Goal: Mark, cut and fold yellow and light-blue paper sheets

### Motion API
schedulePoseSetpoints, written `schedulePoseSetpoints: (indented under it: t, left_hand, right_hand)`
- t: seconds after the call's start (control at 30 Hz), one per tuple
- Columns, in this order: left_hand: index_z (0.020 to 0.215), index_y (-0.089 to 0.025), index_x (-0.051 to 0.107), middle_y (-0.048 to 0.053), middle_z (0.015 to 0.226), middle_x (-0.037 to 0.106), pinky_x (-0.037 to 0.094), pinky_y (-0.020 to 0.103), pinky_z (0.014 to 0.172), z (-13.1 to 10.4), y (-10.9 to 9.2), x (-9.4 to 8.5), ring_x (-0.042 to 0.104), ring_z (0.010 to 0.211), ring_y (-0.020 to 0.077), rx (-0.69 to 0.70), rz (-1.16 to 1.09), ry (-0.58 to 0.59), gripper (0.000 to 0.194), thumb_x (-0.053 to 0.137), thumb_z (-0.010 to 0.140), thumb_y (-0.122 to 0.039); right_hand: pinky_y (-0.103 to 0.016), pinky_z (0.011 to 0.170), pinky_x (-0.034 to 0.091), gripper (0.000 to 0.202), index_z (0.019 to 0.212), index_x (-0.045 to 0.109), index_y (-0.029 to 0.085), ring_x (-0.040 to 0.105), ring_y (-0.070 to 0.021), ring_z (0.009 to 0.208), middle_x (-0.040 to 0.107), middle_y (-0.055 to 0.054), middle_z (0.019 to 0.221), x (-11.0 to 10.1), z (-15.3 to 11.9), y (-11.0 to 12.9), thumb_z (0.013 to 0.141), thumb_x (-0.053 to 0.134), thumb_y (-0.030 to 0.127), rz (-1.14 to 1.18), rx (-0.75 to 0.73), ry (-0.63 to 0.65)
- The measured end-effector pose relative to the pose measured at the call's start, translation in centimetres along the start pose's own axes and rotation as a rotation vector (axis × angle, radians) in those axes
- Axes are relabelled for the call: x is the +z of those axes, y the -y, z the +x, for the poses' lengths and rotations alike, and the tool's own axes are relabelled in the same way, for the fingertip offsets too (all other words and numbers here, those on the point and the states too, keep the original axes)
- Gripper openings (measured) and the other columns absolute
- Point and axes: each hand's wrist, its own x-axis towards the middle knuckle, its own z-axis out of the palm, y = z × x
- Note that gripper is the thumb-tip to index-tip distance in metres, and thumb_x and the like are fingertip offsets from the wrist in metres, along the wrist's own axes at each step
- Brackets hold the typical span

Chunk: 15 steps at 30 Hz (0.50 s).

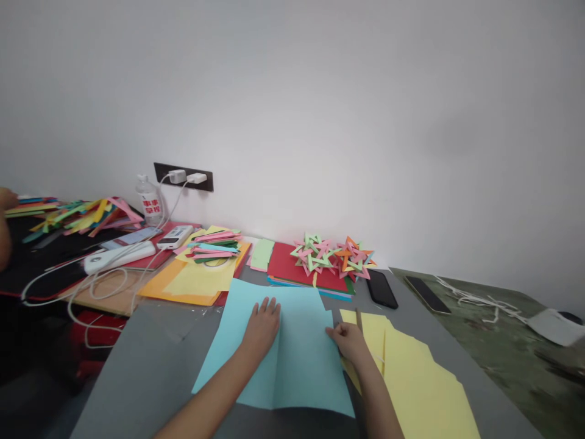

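Observation:
A light blue sheet of paper (304, 360) with a crease down its middle lies on the grey table (137, 372). My left hand (262, 326) rests flat on the sheet, just left of the crease, with its fingers spread. At the sheet's right edge, my right hand (347, 340) has its fingers closed in a pinch on the paper edge. Several yellow sheets (425, 390) lie to the right, partly under my right forearm. A thin brownish strip shows beside my right hand.
Behind the blue sheet are a red paper stack (283, 263), folded paper stars (314, 255) and a black phone (382, 289). Paper strips (212, 247), a power bank (175, 236), cables and a bottle (150, 201) are at left. Another person's hand shows at the far left edge.

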Motion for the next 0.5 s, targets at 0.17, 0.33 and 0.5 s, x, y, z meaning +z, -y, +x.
schedulePoseSetpoints:
  t: [0.17, 0.33, 0.5]
  left_hand:
    - [0.119, -0.017, 0.048, 0.01, 0.131, 0.044, 0.032, 0.045, 0.095, -0.06, 0.02, -0.03, 0.036, 0.121, 0.0251, 0.003, 0.0, 0.0, 0.04, 0.031, 0.083, -0.014]
    - [0.119, -0.018, 0.048, 0.01, 0.131, 0.043, 0.032, 0.045, 0.095, -0.05, 0.1, 0.07, 0.036, 0.121, 0.0252, 0.007, -0.003, -0.002, 0.04, 0.032, 0.083, -0.014]
    - [0.12, -0.017, 0.048, 0.01, 0.131, 0.044, 0.031, 0.045, 0.095, -0.05, 0.14, 0.17, 0.036, 0.121, 0.0251, 0.004, -0.013, -0.012, 0.041, 0.031, 0.083, -0.014]
  right_hand:
    - [-0.022, 0.041, 0.031, 0.028, 0.041, 0.037, 0.021, 0.039, -0.0098, 0.038, 0.036, 0.006, 0.038, 0.03, -0.07, -0.04, 0.058, 0.056, 0.032, 0.012, 0.002, 0.012]
    - [-0.023, 0.039, 0.03, 0.029, 0.042, 0.035, 0.021, 0.038, -0.0093, 0.035, 0.035, 0.007, 0.037, -0.07, -0.27, 0.14, 0.06, 0.055, 0.033, 0.025, 0.038, 0.052]
    - [-0.022, 0.036, 0.03, 0.03, 0.042, 0.035, 0.022, 0.038, -0.0094, 0.032, 0.034, 0.008, 0.035, -0.18, -0.53, 0.55, 0.061, 0.057, 0.031, 0.029, 0.064, 0.039]
